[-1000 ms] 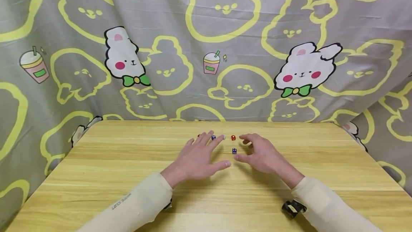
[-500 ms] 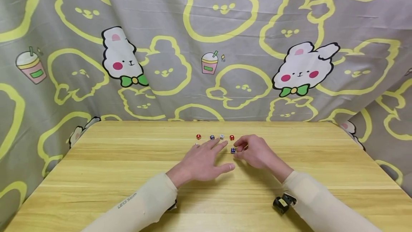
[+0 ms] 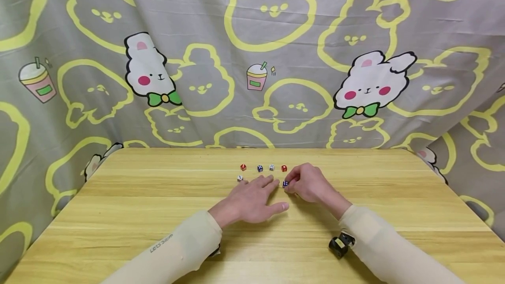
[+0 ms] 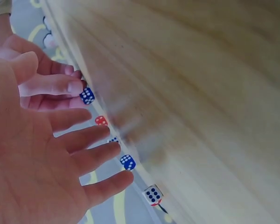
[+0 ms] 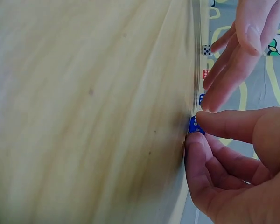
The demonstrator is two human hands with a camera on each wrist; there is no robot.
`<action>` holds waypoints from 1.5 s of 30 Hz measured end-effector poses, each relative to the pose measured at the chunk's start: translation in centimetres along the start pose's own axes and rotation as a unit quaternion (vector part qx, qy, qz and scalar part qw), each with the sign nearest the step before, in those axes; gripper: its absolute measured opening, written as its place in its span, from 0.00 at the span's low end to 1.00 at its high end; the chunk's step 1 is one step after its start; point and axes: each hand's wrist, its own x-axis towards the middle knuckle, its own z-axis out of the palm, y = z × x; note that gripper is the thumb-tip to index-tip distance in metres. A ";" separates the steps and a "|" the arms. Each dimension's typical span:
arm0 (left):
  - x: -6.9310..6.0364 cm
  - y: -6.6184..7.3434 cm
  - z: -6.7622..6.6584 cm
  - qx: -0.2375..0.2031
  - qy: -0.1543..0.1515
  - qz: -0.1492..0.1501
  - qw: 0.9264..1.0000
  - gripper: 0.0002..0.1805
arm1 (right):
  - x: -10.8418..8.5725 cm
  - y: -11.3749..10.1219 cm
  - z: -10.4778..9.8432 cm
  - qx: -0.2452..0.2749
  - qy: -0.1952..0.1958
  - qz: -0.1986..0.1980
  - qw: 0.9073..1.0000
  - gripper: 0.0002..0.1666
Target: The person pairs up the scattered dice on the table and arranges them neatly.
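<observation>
Pale yellow wood with a fine grain makes up the table (image 3: 252, 251), and a grey curtain (image 3: 213, 25) hangs behind it and along both sides, printed with yellow outlines, white rabbits with green bows, and drink cups.

The right hand (image 3: 309, 184) pinches the front blue die (image 3: 285, 184) between thumb and forefinger, at the table's surface a little right of the middle, its other fingers bent in behind. The left hand (image 3: 252, 198) grasps nothing; it is spread palm down, fingers reaching forward and thumb out to the side. Its forefinger ends just beside the front blue die, with a small gap between. Whether its fingertips rest on the wood, I cannot tell.

Beyond the hands four dice stand in a loose row: from the left, the left red die (image 3: 243, 167), the back blue die (image 3: 260, 168), the back white die (image 3: 271, 168) and the right red die (image 3: 284, 168), the last near the right hand's fingers. The front white die (image 3: 240, 179) sits nearer, close to the left fingertips; contact is unclear. In the left wrist view, the left fingers partly cover the row. Cream sleeves (image 3: 398, 244) cover both forearms, and a black device (image 3: 338, 247) sits below the right cuff.
</observation>
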 end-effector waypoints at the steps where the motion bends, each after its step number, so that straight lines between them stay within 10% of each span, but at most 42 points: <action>1: 0.0 0.1 0.0 0.004 -0.003 0.000 1.000 0.44 | 0.0 0.0 0.0 0.000 0.001 0.001 1.000 0.06; 45: -4.9 -0.9 -0.1 -0.043 -0.035 0.027 0.998 0.38 | -3.6 -1.5 1.9 0.043 -0.050 0.001 0.998 0.09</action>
